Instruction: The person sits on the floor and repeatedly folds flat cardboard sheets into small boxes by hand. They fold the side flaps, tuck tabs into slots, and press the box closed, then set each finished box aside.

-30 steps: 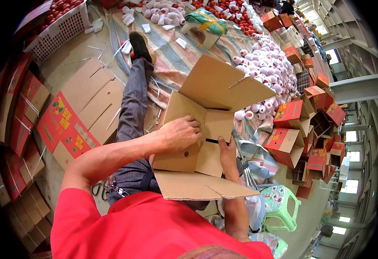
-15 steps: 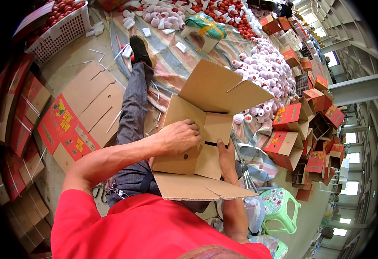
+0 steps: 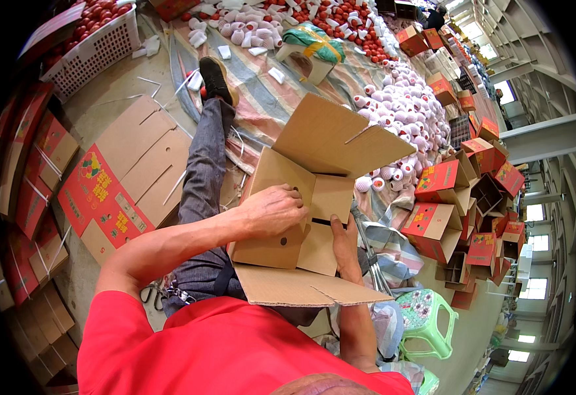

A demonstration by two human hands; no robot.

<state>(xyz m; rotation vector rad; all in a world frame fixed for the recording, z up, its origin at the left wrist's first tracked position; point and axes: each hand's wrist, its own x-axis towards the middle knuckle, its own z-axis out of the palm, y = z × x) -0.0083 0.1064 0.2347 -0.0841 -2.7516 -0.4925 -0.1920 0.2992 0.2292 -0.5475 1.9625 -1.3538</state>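
Cardboard box [image 3: 278, 249] gapes, flaps [image 3: 340, 135] spread; the right hand [image 3: 345, 242] clasps its end, thumb inside, while the left hand [image 3: 276, 209] curls over it, its hold impossible to tell.

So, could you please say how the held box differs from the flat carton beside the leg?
The held box is opened into shape; the flat carton lies flattened on the floor. The left hand and right hand touch the held box, not the flat carton. The held box shows plain brown inside; the flat carton shows red print. Both are cardboard.
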